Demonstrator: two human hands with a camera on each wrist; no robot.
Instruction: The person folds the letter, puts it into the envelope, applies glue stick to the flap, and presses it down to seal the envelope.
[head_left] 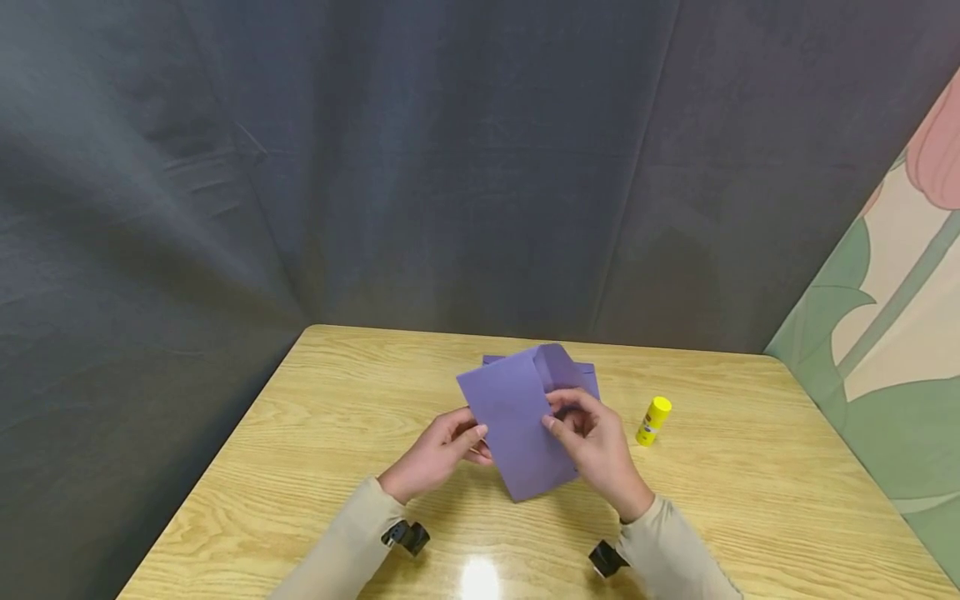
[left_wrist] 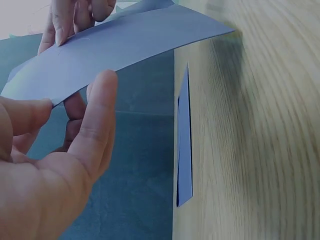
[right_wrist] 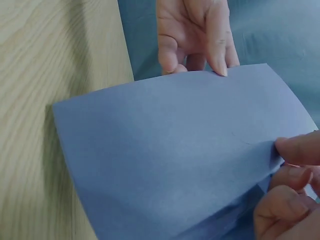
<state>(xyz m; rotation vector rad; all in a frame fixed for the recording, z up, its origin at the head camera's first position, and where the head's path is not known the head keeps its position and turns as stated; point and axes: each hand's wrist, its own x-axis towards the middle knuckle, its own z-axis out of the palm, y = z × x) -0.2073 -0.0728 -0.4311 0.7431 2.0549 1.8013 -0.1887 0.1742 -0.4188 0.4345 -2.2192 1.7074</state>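
Note:
A purple envelope is held tilted above the table between both hands. My left hand pinches its left edge, thumb in front and fingers behind. On the opposite edge, my right hand grips the paper just below the flap, which stands up and away from the body. The right wrist view shows the envelope's broad face with a slight bend near the right thumb. Behind it on the table lies a second purple envelope, partly hidden in the head view.
To the right of the hands a yellow glue stick stands upright on the wood-grain table. A dark curtain hangs along the far edge. At the right is a panel with a flower pattern.

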